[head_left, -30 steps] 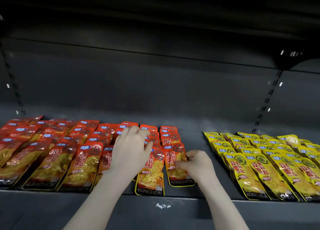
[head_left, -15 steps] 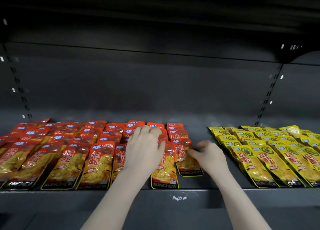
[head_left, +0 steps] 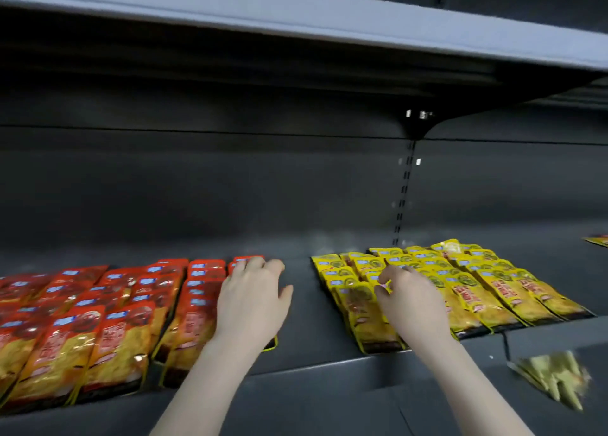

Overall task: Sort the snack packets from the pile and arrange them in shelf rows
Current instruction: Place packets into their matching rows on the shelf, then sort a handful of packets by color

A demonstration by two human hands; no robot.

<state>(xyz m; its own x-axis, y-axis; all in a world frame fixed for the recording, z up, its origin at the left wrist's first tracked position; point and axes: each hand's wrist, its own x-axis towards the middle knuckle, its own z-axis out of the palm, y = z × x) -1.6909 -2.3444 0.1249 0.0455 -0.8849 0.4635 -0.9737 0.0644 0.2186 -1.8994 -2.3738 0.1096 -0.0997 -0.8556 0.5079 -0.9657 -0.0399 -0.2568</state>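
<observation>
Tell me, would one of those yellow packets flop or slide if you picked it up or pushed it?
The yellow packets look thin and flat, so one probably bends, feels light. Their glossy film overlaps in rows on the smooth shelf, so pushing likely slides several together.

A bare strip of the dark shelf (head_left: pixel 302 304) runs from 6 toward 12 o'clock between the red packet rows (head_left: pixel 108 317) at 9 o'clock and the yellow packet rows (head_left: pixel 460 287) at 3 o'clock, with the upper shelf (head_left: pixel 296 11) overhanging.

Left hand (head_left: pixel 251 304) flat, palm down, fingers relaxed — right hand (head_left: pixel 413 304) fingers curled, pinching; forearms extended.
</observation>
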